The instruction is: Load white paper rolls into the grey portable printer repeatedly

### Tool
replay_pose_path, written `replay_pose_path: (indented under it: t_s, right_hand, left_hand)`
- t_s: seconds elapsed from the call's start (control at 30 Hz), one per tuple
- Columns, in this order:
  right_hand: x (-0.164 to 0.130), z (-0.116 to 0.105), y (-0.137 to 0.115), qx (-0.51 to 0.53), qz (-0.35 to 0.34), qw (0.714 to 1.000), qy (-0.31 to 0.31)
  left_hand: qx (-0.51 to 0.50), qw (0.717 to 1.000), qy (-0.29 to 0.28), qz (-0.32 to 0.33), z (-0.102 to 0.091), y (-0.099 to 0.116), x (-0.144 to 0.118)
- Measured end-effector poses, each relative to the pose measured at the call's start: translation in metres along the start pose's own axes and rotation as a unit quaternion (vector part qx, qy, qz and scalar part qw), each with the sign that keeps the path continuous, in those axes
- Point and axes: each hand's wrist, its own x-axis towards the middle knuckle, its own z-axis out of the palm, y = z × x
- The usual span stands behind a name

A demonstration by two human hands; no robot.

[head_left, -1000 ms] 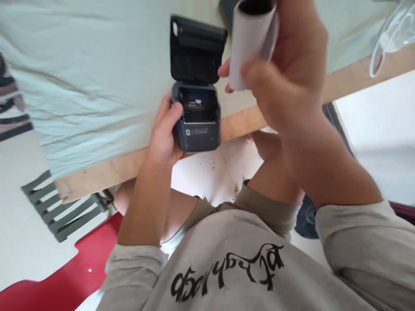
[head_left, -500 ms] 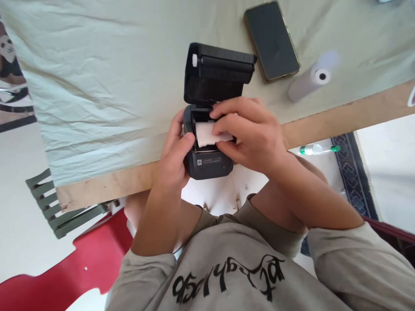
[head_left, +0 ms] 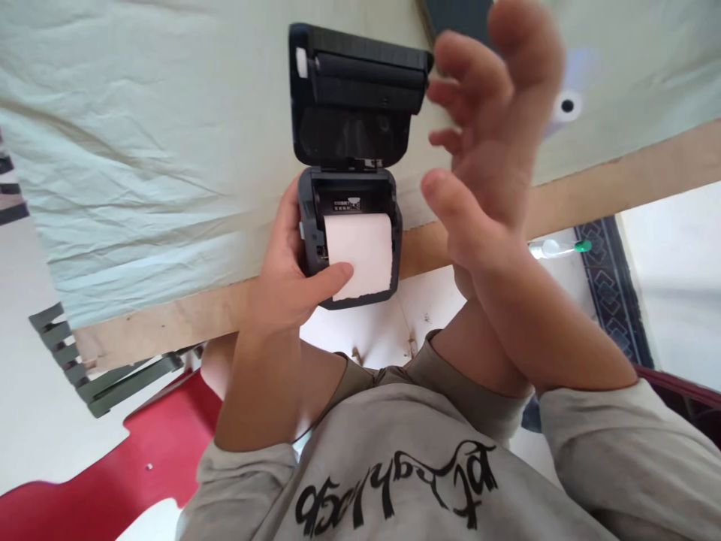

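Note:
A small black label printer is gripped in my left hand over the table's front edge. Its lid stands open, hinged away from me, with a dark roller and a white knob on it. White paper lies in the compartment, its torn end reaching over the printer's front rim. My left thumb presses on that paper. My right hand is raised to the right of the lid, fingers apart and slightly bent, holding nothing; the little gap between its fingertips and the lid is hard to judge.
Partly hidden behind my right hand are a phone and a white paper roll on the cloth-covered table. A red chair stands at lower left. A bottle with a green cap is beyond the table edge at right.
My right hand has let go of the paper and lifted up and to the right. The paper now extends over the printer's front, under my left thumb. The printer has shifted slightly left.

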Motion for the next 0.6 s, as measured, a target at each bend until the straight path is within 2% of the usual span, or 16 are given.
replay_pose_path:
  t_s: [0.03, 0.1, 0.2, 0.23, 0.3, 0.37, 0.43, 0.6]
  right_hand:
    - [0.002, 0.001, 0.003, 0.051, -0.018, 0.998, 0.009]
    - [0.003, 0.005, 0.009, 0.167, -0.055, 0.982, 0.071]
    - [0.001, 0.007, 0.013, 0.232, -0.004, 0.969, 0.089]
    - [0.0, 0.008, 0.013, 0.231, 0.007, 0.97, 0.077]
    - [-0.002, 0.008, 0.011, 0.207, -0.013, 0.978, 0.035]
    - [-0.003, 0.01, 0.008, 0.155, -0.046, 0.986, -0.032]
    - [-0.003, 0.012, 0.004, 0.09, -0.062, 0.99, -0.086]
    - [-0.003, 0.016, 0.0, 0.007, -0.037, 0.992, -0.123]
  left_hand:
    - [0.005, 1.0, -0.001, 0.001, -0.001, -0.001, 0.001]
    - [0.01, 1.0, 0.005, 0.003, -0.002, -0.001, 0.002]
    - [0.005, 1.0, 0.028, 0.009, 0.002, 0.002, 0.0]
    - [0.003, 0.999, 0.032, 0.009, 0.004, 0.004, -0.001]
    - [-0.001, 0.999, 0.041, 0.004, 0.011, 0.01, -0.004]
    - [-0.006, 0.997, 0.075, -0.023, 0.018, 0.015, -0.006]
    - [-0.026, 0.995, 0.096, -0.022, 0.024, 0.018, -0.007]
    - [-0.05, 0.989, 0.123, -0.064, 0.03, 0.02, -0.005]
